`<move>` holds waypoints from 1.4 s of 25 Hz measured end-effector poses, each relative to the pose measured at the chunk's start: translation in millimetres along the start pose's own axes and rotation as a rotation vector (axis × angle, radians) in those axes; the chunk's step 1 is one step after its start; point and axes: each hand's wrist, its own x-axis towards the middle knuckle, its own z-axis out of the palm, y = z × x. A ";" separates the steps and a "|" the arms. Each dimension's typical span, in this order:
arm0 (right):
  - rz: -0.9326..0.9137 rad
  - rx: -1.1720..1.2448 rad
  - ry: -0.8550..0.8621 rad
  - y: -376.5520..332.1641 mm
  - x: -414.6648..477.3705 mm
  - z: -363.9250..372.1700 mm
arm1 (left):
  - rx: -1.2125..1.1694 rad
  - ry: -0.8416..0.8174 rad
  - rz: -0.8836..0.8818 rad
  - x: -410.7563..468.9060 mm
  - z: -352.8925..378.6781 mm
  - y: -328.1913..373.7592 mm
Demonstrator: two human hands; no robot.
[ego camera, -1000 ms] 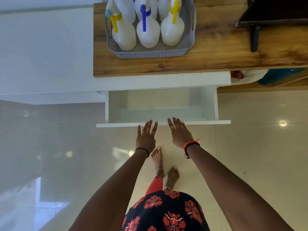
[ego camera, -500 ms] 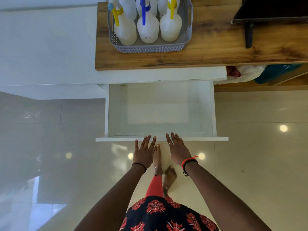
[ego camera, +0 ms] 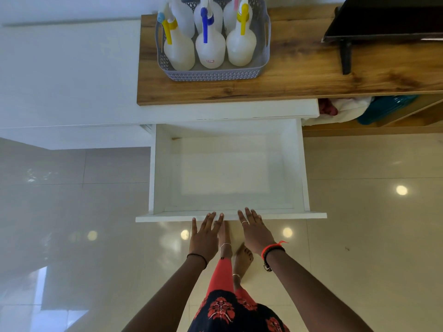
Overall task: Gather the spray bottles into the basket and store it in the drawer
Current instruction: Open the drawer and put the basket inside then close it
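A grey perforated basket (ego camera: 215, 75) stands on the wooden countertop (ego camera: 299, 75), holding several white spray bottles (ego camera: 210, 47) with yellow, blue and pink triggers. Below it a white drawer (ego camera: 291, 164) is pulled far out and has nothing inside. My left hand (ego camera: 205, 236) and my right hand (ego camera: 254, 232) are both flat with fingers spread, fingertips at the drawer's front panel (ego camera: 167, 218). Neither hand holds anything.
A black screen on a stand (ego camera: 383, 17) sits on the counter at the right. An open shelf under the counter holds a teal basket (ego camera: 383, 109) and white cloth. Glossy tiled floor (ego camera: 371, 236) lies all around; my bare feet stand just below the drawer front.
The drawer has slid much farther out toward me, with both hands moving back along with its front panel. The basket of bottles has stayed on the counter.
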 end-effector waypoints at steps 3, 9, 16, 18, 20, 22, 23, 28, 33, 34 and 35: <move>0.012 -0.014 -0.008 -0.9 -4.5 4.0 | -0.040 0.035 -0.007 -2.1 1.1 -0.7; 0.051 -0.036 0.044 -5.8 -5.3 1.3 | -0.114 0.116 -0.032 11.4 -10.0 3.7; 0.052 -0.041 0.017 -4.1 -0.1 -3.5 | -0.155 0.131 0.008 18.8 -9.3 0.3; 0.046 -0.044 -0.007 -3.6 1.1 -5.5 | -0.157 0.097 0.031 18.3 -9.8 -0.6; 0.036 -0.045 -0.043 -4.2 5.3 -13.1 | -0.136 0.020 0.068 21.2 -18.2 -5.2; 0.027 -0.045 -0.039 -6.4 10.7 -26.1 | -0.145 -0.027 0.090 27.9 -33.7 -10.7; 0.026 -0.030 -0.020 -8.3 14.6 -35.4 | -0.174 -0.021 0.088 32.2 -44.3 -13.9; 0.045 0.190 0.171 -21.6 47.4 -107.2 | -0.455 0.153 0.075 54.8 -107.9 -40.3; 0.140 0.579 0.382 -31.6 81.6 -197.5 | -0.735 0.349 0.013 71.8 -178.8 -75.5; 0.160 0.661 0.416 -32.3 88.3 -214.6 | -0.727 0.359 0.033 74.9 -191.9 -83.0; 0.183 0.737 0.459 -32.6 95.5 -232.0 | -0.721 0.369 0.048 79.2 -206.4 -91.1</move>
